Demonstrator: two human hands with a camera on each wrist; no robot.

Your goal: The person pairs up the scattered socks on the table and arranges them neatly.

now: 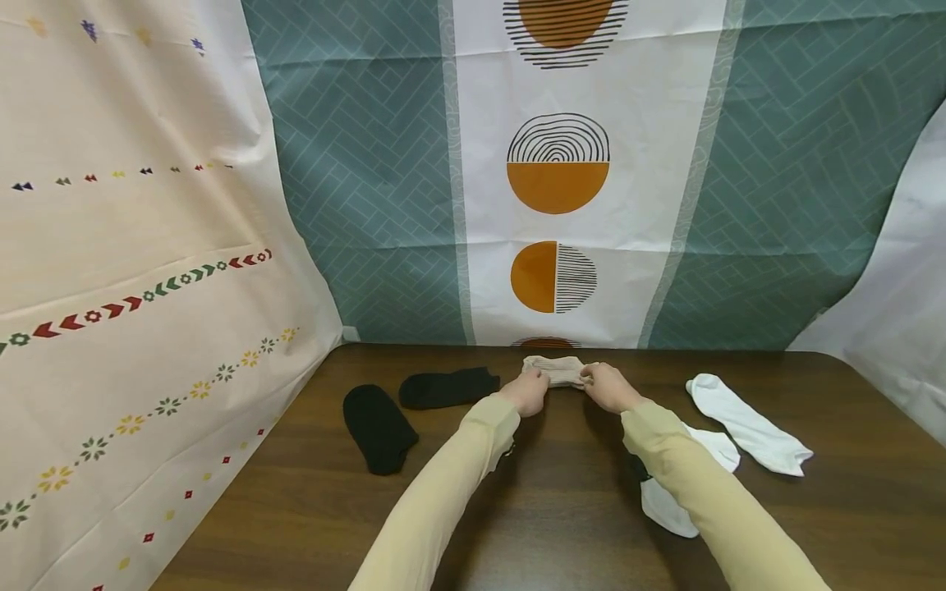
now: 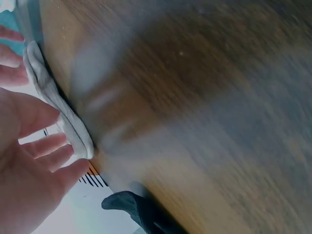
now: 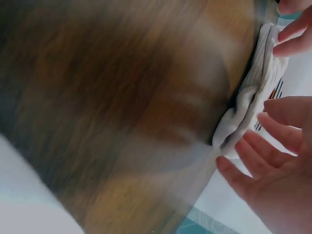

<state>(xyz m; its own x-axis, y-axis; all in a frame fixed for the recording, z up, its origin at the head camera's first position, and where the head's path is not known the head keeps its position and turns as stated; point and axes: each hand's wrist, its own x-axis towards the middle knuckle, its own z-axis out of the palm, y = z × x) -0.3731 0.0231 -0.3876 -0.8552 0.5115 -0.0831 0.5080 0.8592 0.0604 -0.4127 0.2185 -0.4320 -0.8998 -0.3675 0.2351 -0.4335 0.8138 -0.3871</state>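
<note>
A pale beige sock bundle (image 1: 556, 371) lies flat near the table's far edge, between the two hands. My left hand (image 1: 526, 392) is at its left end; in the left wrist view its thumb and fingers stand apart beside the ribbed cloth (image 2: 73, 129). At the other end is my right hand (image 1: 612, 389). The right wrist view shows the right fingers (image 3: 258, 151) spread and gently bent, with fingertips by the sock's edge (image 3: 231, 126). Whether the bundle is one sock or two stacked, I cannot tell.
Two black socks, one angled (image 1: 378, 428) and one sideways (image 1: 447, 388), lie left on the brown table (image 1: 562, 525). To the right lies a white sock (image 1: 748, 423); more white sock fabric (image 1: 668, 507) is partly hidden under the right forearm. Patterned cloth (image 1: 369, 164) hangs behind.
</note>
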